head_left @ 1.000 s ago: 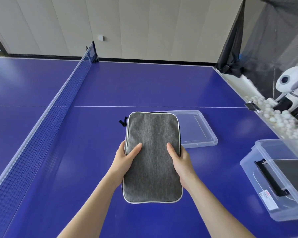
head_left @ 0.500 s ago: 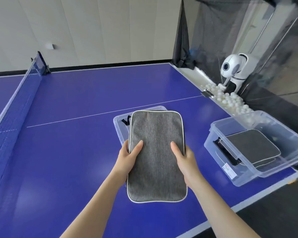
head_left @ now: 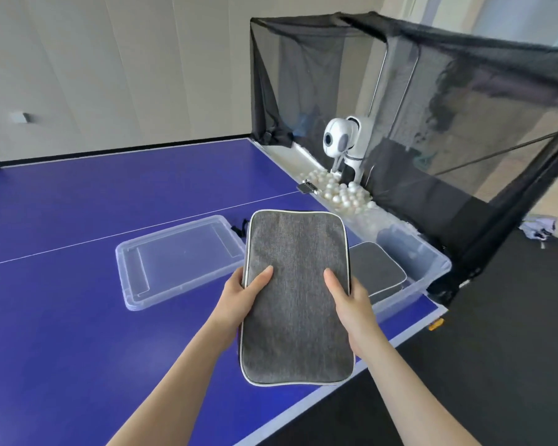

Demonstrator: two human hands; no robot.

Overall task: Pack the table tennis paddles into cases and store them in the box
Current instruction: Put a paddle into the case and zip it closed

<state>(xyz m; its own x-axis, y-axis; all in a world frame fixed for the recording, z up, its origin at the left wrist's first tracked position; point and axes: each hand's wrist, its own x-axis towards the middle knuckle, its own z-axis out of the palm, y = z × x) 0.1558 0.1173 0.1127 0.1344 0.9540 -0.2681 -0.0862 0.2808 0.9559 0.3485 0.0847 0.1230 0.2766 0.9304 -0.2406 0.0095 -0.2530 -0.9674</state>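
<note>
A grey fabric paddle case (head_left: pixel 295 294) with a pale edge is held flat in the air above the blue table. My left hand (head_left: pixel 242 297) grips its left edge, thumb on top. My right hand (head_left: pixel 351 299) grips its right edge the same way. Behind and to the right of it stands a clear plastic box (head_left: pixel 429 265) near the table's corner. Another grey case (head_left: pixel 376 268) lies inside that box, partly hidden by the held case. The case's contents cannot be seen.
The box's clear lid (head_left: pixel 178 259) lies upside down on the blue table (head_left: pixel 78 317) to the left. A white ball-feeding machine (head_left: pixel 345 143), several white balls (head_left: pixel 339 191) and a black catch net (head_left: pixel 432 107) stand at the table's right end. The table edge runs close below my arms.
The case has travelled to the right in both hands, away from the lid and up to the clear box, and my view has turned right with it.
</note>
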